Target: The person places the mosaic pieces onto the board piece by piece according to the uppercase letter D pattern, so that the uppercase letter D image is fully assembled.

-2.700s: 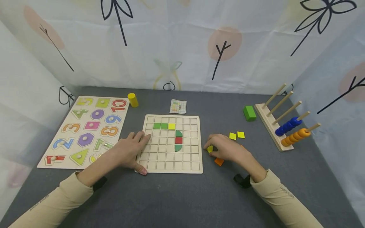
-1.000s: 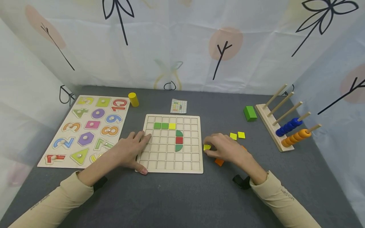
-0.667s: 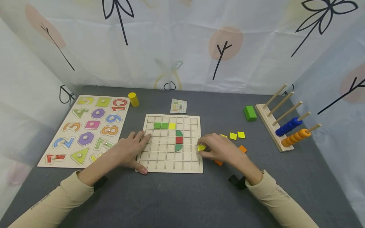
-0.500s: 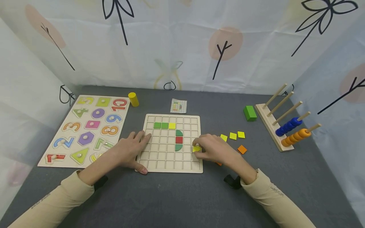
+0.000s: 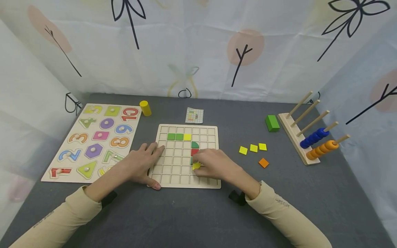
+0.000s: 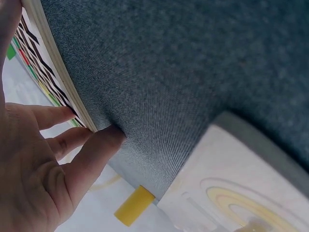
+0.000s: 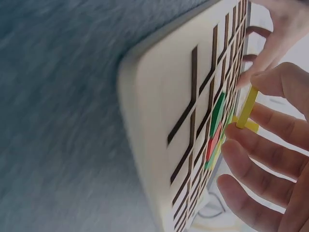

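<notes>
One yellow tile (image 5: 196, 166) is pinched between thumb and fingertips of the right hand (image 5: 214, 163), over the grid board (image 5: 173, 172), beside the lower green piece (image 5: 191, 161). The right wrist view shows it edge-on; full outline hidden. Left hand (image 5: 144, 163): fingers spread apart, at the board's left edge, thumb by its near-left corner.

Risks (judged): a low pass of the right-hand fingers could nudge the lower green piece or the red square (image 5: 194, 151), both close by. Tile could slip or land across a grid line, since the pinch is on a narrow thickness and the fingers mask the cells beneath. If the left hand lifts, a sideways push could turn the board.

Edges and room: the board's near edge has grey tabletop (image 5: 173, 217) before it, space to withdraw the right forearm. To the right, loose yellow squares (image 5: 253, 148) and an orange square (image 5: 263, 163) lie well off the rim. Tighter on the left: number puzzle (image 5: 74, 177) close beside the left hand.
</notes>
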Action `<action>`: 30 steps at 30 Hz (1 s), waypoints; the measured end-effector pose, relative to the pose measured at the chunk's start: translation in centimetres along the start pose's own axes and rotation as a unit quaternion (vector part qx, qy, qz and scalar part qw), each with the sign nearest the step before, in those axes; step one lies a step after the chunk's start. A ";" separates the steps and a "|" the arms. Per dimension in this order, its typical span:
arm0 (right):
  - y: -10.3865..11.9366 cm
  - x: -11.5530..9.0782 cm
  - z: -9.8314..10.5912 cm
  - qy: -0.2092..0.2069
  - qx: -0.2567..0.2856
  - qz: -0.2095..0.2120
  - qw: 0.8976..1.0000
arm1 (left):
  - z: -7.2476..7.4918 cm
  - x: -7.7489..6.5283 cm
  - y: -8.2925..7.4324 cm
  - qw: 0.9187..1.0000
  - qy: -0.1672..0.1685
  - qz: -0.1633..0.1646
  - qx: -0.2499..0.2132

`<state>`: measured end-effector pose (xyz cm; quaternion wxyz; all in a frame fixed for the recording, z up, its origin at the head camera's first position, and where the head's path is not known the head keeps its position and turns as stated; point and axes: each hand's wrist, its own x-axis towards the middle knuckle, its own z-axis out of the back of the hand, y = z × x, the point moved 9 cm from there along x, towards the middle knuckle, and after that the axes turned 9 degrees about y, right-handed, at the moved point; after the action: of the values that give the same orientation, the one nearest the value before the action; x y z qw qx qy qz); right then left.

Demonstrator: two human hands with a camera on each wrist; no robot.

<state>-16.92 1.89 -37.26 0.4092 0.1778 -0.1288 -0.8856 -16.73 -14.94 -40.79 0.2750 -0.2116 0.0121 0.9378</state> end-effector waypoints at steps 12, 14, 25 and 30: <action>2.0 1.8 -1.1 0.015 -0.031 0.005 0.999 | -0.1 0.2 0.1 1.000 0.002 0.003 -0.002; 2.2 2.0 -1.2 0.014 -0.032 0.006 0.999 | -0.2 0.2 0.2 1.000 0.004 0.005 -0.004; 2.4 2.6 -1.7 0.012 -0.042 0.008 0.999 | -0.3 0.3 0.2 1.000 0.006 0.009 -0.006; 2.5 2.6 -1.5 0.004 -0.045 0.010 0.999 | -0.2 0.3 0.2 1.000 0.006 0.008 -0.006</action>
<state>-16.19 -1.78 -38.24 0.4263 0.1615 -0.0893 -0.8855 -16.95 -14.98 -41.08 0.2665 -0.2184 0.0099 0.9387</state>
